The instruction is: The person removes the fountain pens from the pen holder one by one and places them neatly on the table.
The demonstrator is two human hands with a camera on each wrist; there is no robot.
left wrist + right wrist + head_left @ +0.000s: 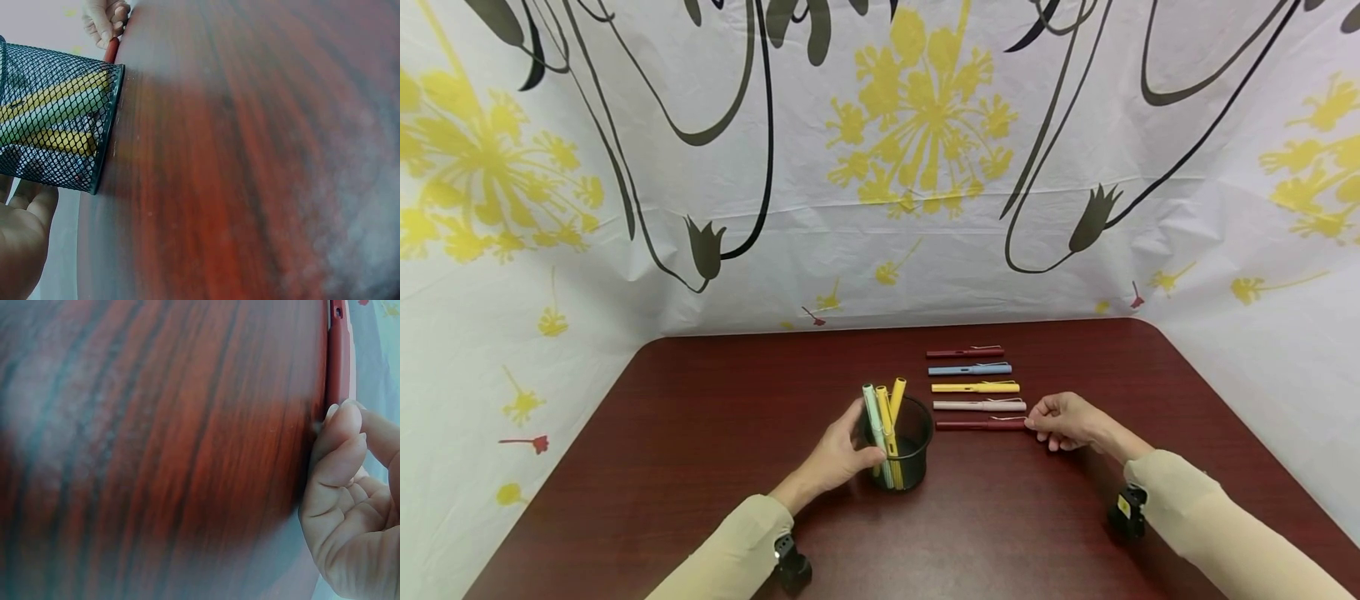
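A black mesh pen cup [917, 464] stands upright on the table, with a light green pen [874, 417] and two yellow pens [898, 396] leaning inside. Round the cup's left side my left hand [837, 454] holds it, thumb in front and fingers behind. My right hand [1070, 423] pinches the right end of a dark red pen [977, 426], the nearest of a row lying on the table. In the right wrist view the thumb and fingertips meet at the end of this red pen [338, 369].
Beyond the held pen lie a pale pink pen [977, 406], a yellow pen [973, 387], a blue pen [968, 370] and another dark red pen [962, 354], roughly parallel. The dark reddish table [737, 400] ends at a patterned white sheet [820, 275].
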